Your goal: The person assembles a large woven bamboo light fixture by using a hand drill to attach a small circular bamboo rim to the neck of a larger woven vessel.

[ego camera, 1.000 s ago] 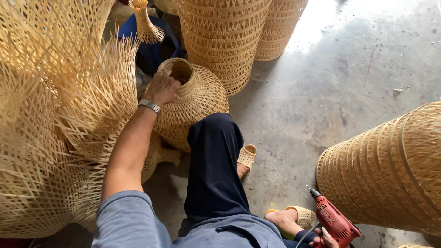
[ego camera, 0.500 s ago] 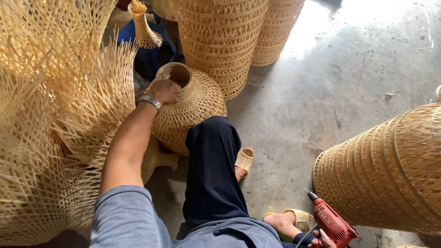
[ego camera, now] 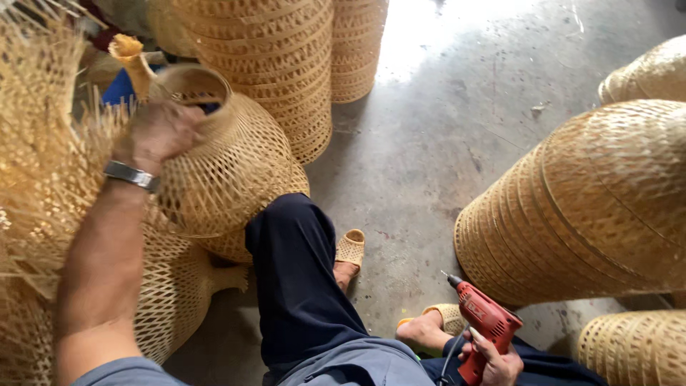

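Note:
My left hand (ego camera: pixel 163 133) grips the round neck rim of a woven bamboo lampshade (ego camera: pixel 221 164), a bell-shaped open-weave piece lifted and tilted toward me above my left knee. A metal watch sits on that wrist. My right hand (ego camera: pixel 496 361) holds a red power drill (ego camera: pixel 482 322) low at the bottom right, its bit pointing up and left, near my foot in a woven sandal (ego camera: pixel 446 314).
Unfinished shades with loose bamboo strips (ego camera: pixel 43 164) crowd the left. Stacks of finished shades stand at the top (ego camera: pixel 271 64) and lie on their side at the right (ego camera: pixel 593 207). Another woven shade (ego camera: pixel 179 293) lies under my arm. Bare concrete floor (ego camera: pixel 443 129) stretches ahead.
My left hand has lifted the woven lampshade off the pile and drawn it closer and higher. The drill in my right hand stays low at the right.

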